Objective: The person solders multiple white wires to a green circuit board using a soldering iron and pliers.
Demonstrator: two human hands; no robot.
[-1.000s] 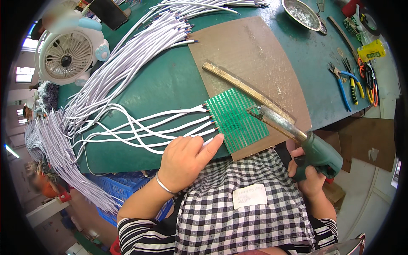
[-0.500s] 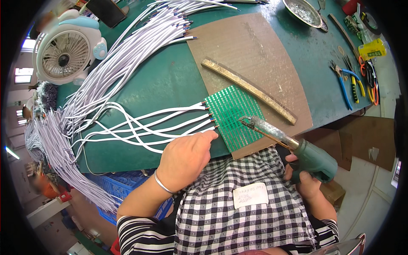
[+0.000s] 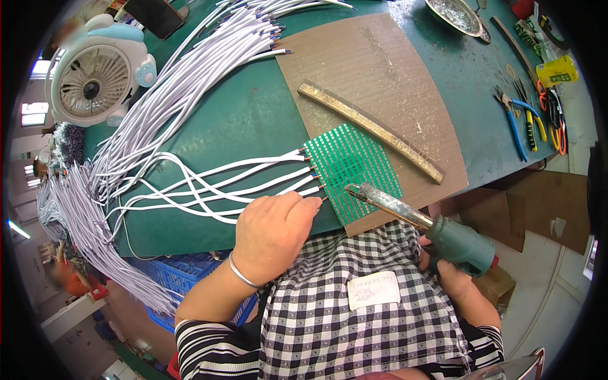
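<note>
Head view: my left hand point(image 3: 272, 234) is pinching a white wire point(image 3: 218, 218) beside the green board point(image 3: 354, 158), which is lying on brown cardboard point(image 3: 354, 57); my right hand point(image 3: 451, 277) is gripping a soldering iron point(image 3: 462, 244), tip over the board. Steadying the wire, fingers clear, is probably mattering most. Cables point(image 3: 196, 82) are crossing the green counter point(image 3: 244, 120); a fan point(image 3: 92, 88) is standing far left.

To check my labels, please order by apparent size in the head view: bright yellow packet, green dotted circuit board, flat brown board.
1. Brown board
2. Green circuit board
3. Yellow packet
</note>
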